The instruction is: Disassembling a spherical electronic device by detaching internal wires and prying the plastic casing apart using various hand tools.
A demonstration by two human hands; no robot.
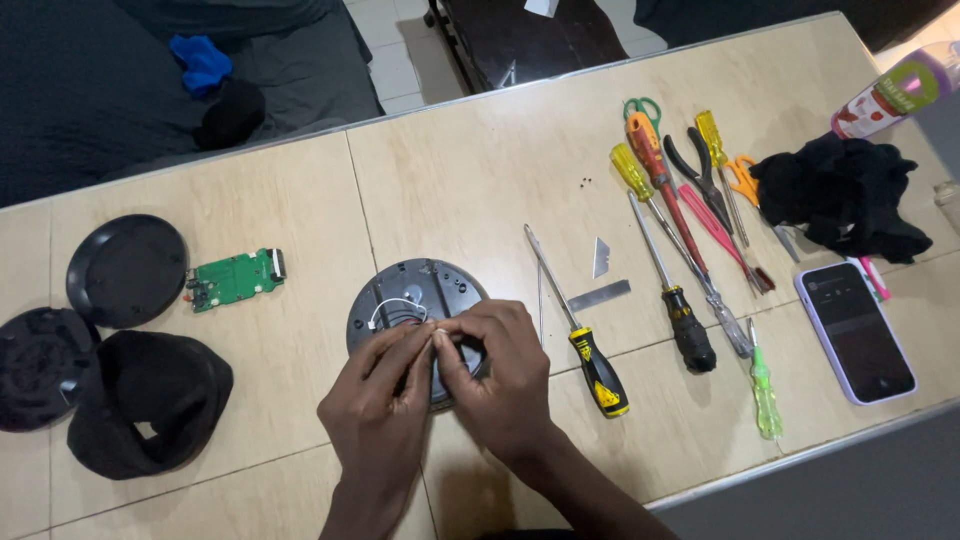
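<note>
While both hands [440, 375] pinch a white wire [400, 312], the round base [410, 285] lies flat.

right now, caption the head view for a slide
Both hands pinch a white wire over a round grey base; screwdrivers and a phone lie to the right.

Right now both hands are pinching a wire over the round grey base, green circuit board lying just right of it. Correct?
Not quite. Both hands, left hand and right hand, do pinch at the white wire over the round grey base, but the head view shows the green circuit board to its left.
</note>
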